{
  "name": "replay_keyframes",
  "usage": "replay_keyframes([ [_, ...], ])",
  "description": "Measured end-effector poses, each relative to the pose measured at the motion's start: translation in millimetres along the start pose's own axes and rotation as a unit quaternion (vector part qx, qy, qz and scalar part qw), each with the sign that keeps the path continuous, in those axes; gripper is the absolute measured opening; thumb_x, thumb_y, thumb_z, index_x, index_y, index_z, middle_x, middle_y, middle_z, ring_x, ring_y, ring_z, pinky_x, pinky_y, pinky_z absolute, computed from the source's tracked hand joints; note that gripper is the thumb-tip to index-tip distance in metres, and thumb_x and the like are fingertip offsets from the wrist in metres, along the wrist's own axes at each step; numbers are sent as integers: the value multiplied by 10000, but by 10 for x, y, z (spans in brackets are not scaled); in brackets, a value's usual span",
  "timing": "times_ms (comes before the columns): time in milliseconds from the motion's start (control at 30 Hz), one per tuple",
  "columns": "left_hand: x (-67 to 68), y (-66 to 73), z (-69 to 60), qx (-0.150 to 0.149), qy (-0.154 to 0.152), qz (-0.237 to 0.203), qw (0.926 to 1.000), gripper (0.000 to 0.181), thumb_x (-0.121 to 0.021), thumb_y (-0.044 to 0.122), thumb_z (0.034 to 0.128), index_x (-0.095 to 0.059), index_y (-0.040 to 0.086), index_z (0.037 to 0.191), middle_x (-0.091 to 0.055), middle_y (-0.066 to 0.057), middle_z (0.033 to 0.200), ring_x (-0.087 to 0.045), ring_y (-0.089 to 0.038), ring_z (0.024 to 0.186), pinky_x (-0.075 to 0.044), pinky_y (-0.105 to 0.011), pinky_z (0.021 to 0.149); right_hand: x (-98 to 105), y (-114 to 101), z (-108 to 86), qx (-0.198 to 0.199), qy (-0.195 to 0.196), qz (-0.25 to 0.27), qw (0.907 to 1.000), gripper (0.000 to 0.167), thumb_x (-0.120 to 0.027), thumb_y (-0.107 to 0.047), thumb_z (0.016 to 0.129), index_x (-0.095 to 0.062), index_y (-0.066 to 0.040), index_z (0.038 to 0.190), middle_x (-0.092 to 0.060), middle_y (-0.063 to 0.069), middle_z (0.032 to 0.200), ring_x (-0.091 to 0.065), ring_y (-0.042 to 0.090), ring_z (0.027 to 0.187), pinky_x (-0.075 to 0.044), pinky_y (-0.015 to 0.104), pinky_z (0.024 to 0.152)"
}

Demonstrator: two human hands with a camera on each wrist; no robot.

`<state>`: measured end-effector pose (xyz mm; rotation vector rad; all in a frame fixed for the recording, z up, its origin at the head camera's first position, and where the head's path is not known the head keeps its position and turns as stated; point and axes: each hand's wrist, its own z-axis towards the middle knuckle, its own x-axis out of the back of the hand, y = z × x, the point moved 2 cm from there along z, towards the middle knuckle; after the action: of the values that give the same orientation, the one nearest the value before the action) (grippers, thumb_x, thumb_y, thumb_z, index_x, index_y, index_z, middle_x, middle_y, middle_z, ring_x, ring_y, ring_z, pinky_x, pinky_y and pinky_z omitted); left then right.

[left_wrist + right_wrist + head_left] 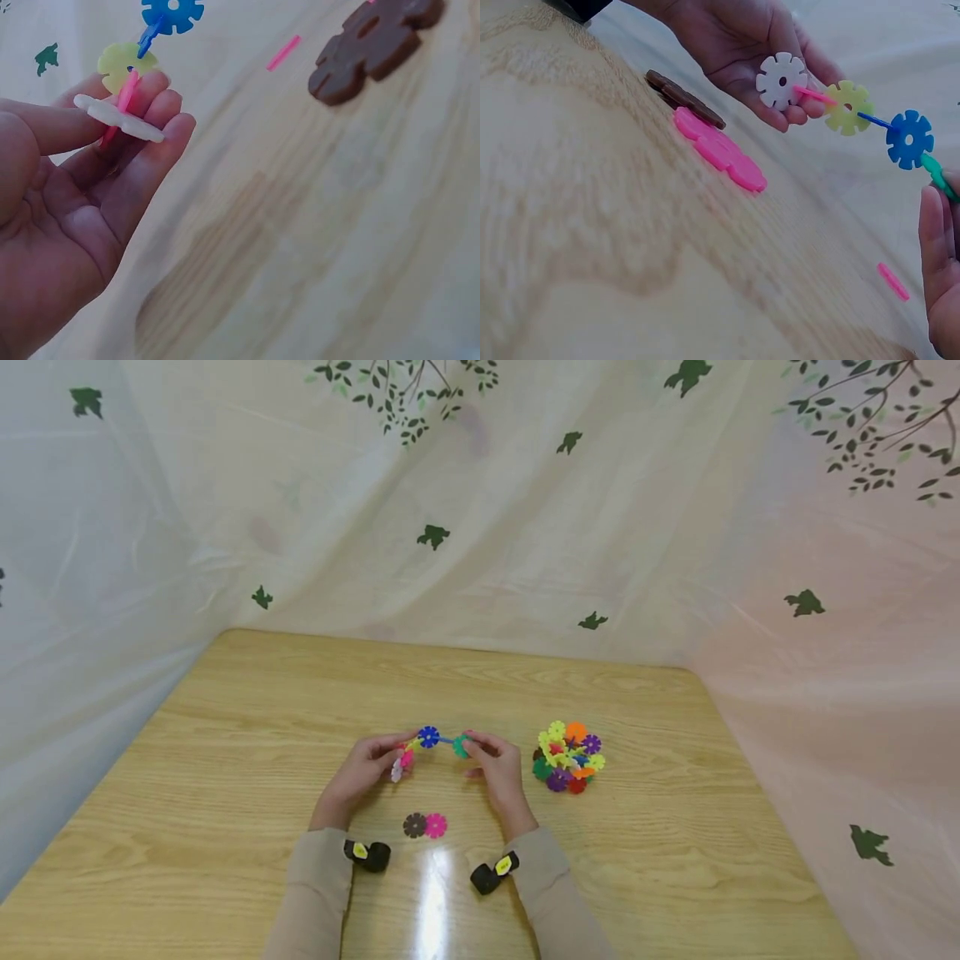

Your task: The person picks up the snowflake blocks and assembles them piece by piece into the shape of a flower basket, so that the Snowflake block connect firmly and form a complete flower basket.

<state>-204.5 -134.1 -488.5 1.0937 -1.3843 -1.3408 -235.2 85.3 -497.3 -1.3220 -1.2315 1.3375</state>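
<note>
A chain of slotted plastic flower discs stretches between the two hands. Along it come a white disc [782, 81], a pink disc [127, 96], a yellow disc [848, 109], blue discs [910, 140] and a green disc [461, 746]. My left hand [365, 770] pinches the chain at its white-and-pink end, fingers curled behind. At the other end my right hand [501, 772] holds the green disc between thumb and fingers. On the table below the hands, a brown disc [415, 825] touches a pink flower disc [436, 825].
Right of the right hand stands a cluster of joined multicoloured discs [568, 758]. A separate thin pink piece [893, 281] shows near the right hand. The wooden table [225, 777] ends at a pale curtain [495, 568] printed with leaves and birds.
</note>
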Motion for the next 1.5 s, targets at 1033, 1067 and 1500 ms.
replay_keyframes([
  [1033,-49,108,-36,-1209,169,2403,9630,360,-490,-53,963,-614,34,1289,-687,-197,1146,-586,-101,824,-516,-224,768,0,-34,-35,38,-72,-423,9991,242,-689,-6,866,-662,141,1056,-703,-4,871,-621,35,680,-572,206,559],
  [1067,-51,110,-37,-1201,162,2404,9631,360,-490,-51,963,-612,34,1292,-690,-194,1132,-574,-79,801,-511,-210,763,-1,-38,-40,60,-89,-409,9991,241,-685,-1,867,-656,150,1053,-702,-8,864,-620,36,676,-575,212,559],
  [1500,-97,131,-25,-1421,265,2561,9558,356,-506,-66,945,-607,6,1279,-685,-217,1152,-617,-401,1128,-479,-530,1009,18,-35,-18,0,46,-333,9994,231,-678,3,872,-658,144,1054,-695,-33,840,-614,39,678,-578,209,574],
])
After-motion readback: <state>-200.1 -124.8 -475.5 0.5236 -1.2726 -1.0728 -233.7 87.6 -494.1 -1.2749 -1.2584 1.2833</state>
